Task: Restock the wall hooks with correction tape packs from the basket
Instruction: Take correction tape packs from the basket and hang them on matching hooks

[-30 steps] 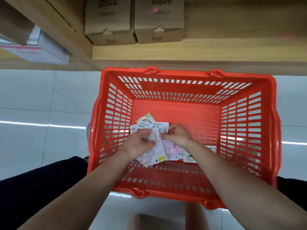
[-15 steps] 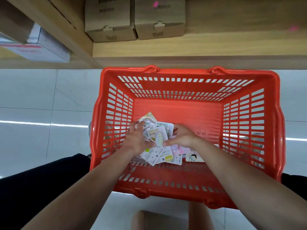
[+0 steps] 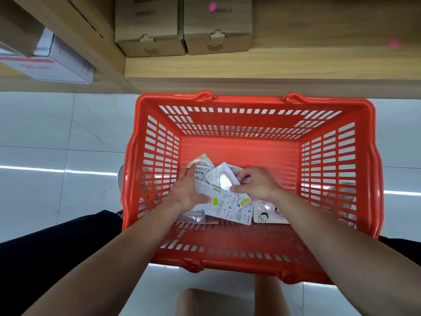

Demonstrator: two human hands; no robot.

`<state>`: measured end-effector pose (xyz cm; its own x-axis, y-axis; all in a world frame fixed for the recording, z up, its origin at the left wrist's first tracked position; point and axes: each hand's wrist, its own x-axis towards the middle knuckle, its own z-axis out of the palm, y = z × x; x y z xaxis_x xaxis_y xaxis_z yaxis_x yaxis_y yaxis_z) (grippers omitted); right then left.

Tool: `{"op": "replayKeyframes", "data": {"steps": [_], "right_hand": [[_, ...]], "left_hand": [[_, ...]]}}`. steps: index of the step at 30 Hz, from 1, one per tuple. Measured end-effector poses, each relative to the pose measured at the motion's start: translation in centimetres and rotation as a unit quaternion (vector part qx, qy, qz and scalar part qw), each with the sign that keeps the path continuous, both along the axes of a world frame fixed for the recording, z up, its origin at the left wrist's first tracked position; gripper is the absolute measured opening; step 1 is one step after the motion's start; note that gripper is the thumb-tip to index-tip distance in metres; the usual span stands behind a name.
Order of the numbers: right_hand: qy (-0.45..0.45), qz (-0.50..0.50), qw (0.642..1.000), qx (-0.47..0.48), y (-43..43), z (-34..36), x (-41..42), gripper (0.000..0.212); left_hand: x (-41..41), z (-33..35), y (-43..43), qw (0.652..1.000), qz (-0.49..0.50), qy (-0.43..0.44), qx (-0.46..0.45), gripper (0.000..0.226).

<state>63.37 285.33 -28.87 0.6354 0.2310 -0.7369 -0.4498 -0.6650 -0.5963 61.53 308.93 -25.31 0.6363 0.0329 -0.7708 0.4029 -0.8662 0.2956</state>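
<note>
An orange plastic basket [image 3: 255, 103] stands on the floor below me. On its bottom lies a loose heap of correction tape packs [image 3: 230, 209], white blister cards with printed text. Both my hands are down inside it. My left hand [image 3: 190, 190] grips a fanned bunch of packs from the left, thumb on top. My right hand [image 3: 256, 183] pinches the topmost pack [image 3: 222, 180], a tilted card with a clear bubble, at its right edge. A yellow pack [image 3: 201, 159] and a pack with a cartoon face [image 3: 265, 215] lie loose. No wall hooks are in view.
A wooden shelf base [image 3: 250, 67] runs behind the basket with two brown cardboard boxes [image 3: 182, 26] on it. A white carton [image 3: 52, 65] sits on the lower shelf at left. Pale glossy floor tiles [image 3: 57, 144] surround the basket. My dark-clothed leg [image 3: 57, 258] is at lower left.
The packs in my hands have been shuffled: one card with a clear bubble now lies tilted on top, pinched by my right hand. The view has shifted slightly.
</note>
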Motion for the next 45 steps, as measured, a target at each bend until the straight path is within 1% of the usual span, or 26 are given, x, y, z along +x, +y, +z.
{"op": "replayKeyframes", "data": {"steps": [2,4,6,8,11,12,15,18,21,23,24,27,29,30,32,35,37,40,45], "right_hand": [[-0.007,0.005,1.000,-0.006,0.3,0.0,-0.2,0.026],[-0.012,-0.037,0.999,-0.001,0.7,0.2,0.1,0.025],[-0.012,-0.123,0.992,0.022,0.6,0.4,0.8,0.022],[-0.025,-0.197,0.979,0.043,0.0,1.0,1.6,0.021],[-0.042,-0.227,0.971,0.060,-1.6,2.1,2.4,0.014],[-0.038,-0.228,0.971,0.063,-2.0,2.5,2.4,0.013],[-0.020,-0.227,0.971,0.070,-2.3,3.2,2.5,0.014],[-0.018,-0.208,0.976,0.069,-1.4,3.4,2.3,0.014],[0.005,-0.214,0.974,0.074,-0.6,3.0,1.5,0.019],[0.014,-0.222,0.972,0.076,-0.8,2.7,1.1,0.024],[0.020,-0.224,0.972,0.073,-1.2,2.4,1.0,0.028],[0.057,-0.192,0.977,0.069,-2.6,2.4,0.9,0.046],[0.073,-0.186,0.977,0.075,-3.1,2.3,0.9,0.056],[0.073,-0.184,0.978,0.072,-3.3,2.1,0.9,0.059],[0.072,-0.185,0.978,0.068,-3.5,1.9,0.9,0.061],[0.064,-0.198,0.976,0.059,-3.9,1.6,0.8,0.055],[0.043,-0.237,0.970,0.046,-4.1,1.6,0.7,0.047],[0.025,-0.315,0.946,0.068,-4.3,1.7,1.1,0.037],[0.022,-0.358,0.925,0.125,-4.8,2.8,1.6,0.019]], "left_hand": [[0.0,0.3,0.1,1.000,0.012,-0.016,0.013,0.118],[0.0,0.7,0.2,0.998,0.051,-0.044,0.010,0.103],[0.0,1.0,0.4,0.993,0.093,-0.079,-0.003,0.081],[0.3,1.4,0.6,0.986,0.125,-0.107,-0.013,0.055],[1.1,1.9,0.7,0.975,0.163,-0.143,-0.040,0.017],[1.3,2.1,0.5,0.969,0.178,-0.160,-0.055,0.009],[1.7,2.7,-0.6,0.959,0.193,-0.195,-0.071,0.016],[1.3,2.6,-2.5,0.967,0.163,-0.157,-0.115,0.019],[0.1,1.4,-4.3,0.975,0.096,-0.108,-0.170,0.017],[-0.2,0.6,-5.1,0.977,0.056,-0.104,-0.176,0.016],[-0.1,0.2,-5.3,0.978,0.055,-0.107,-0.172,0.016],[0.9,-0.7,-5.8,0.977,0.086,-0.114,-0.158,0.019],[1.6,-1.5,-6.0,0.972,0.130,-0.106,-0.164,0.020],[1.7,-1.8,-6.1,0.969,0.153,-0.101,-0.168,0.024],[2.0,-2.2,-6.4,0.960,0.196,-0.090,-0.180,0.044],[2.2,-1.9,-7.0,0.957,0.219,-0.058,-0.184,0.071],[2.3,-1.8,-6.8,0.959,0.216,-0.052,-0.178,0.078],[2.4,-1.6,-6.1,0.959,0.217,-0.080,-0.163,0.070],[3.0,-0.5,-5.3,0.948,0.241,-0.104,-0.181,0.046]]}}
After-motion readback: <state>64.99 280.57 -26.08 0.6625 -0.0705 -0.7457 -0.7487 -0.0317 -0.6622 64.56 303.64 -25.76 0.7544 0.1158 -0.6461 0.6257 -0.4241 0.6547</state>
